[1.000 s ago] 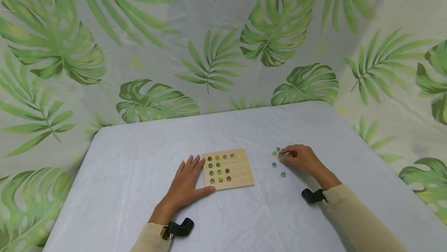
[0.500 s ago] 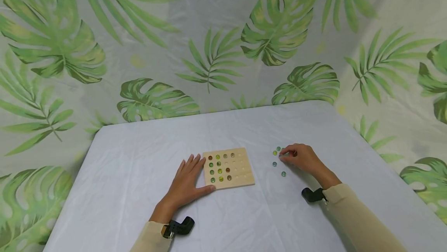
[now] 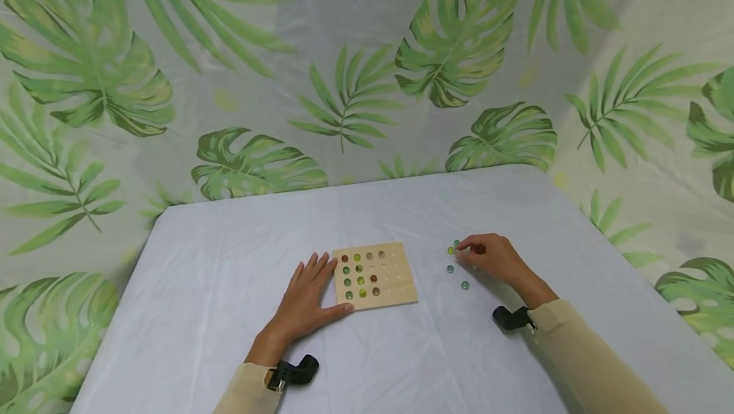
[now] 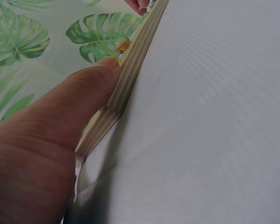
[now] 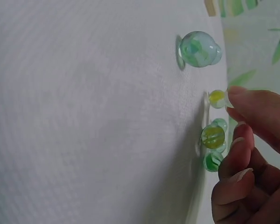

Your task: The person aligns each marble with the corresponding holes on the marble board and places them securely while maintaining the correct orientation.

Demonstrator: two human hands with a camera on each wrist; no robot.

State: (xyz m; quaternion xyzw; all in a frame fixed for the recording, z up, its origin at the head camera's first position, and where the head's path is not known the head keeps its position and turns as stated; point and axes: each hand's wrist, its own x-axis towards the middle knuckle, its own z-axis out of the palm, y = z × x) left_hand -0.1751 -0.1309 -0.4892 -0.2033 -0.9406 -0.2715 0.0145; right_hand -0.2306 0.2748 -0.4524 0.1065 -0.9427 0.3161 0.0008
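A wooden board (image 3: 401, 274) with rows of round hollows lies on the table; glass marbles, green, yellow, brown and clear, fill its left part. My left hand (image 3: 306, 299) lies spread along the board's left side, fingertips at the edge and thumb on the near corner. In the left wrist view the thumb presses the board's top next to a brown-striped marble (image 4: 122, 45). My right hand (image 3: 490, 258) pinches a small pale marble (image 4: 143, 10) between thumb and forefinger, mostly hidden by the fingertips. A yellow marble (image 3: 450, 250) lies right at those fingertips.
Near the right hand lie loose marbles: a bluish one (image 3: 450, 269), a green one (image 3: 465, 285) and a teal one (image 3: 457, 243). More, including a yellow-green marble (image 5: 213, 136), lie beneath the fingers. Leaf-printed cloth (image 3: 344, 102) hangs behind the white table (image 3: 258, 229).
My right hand has shifted slightly up and left, closer to the yellow marble; the marble seen at its fingertips is now covered in the head view. My left hand and the board stay put.
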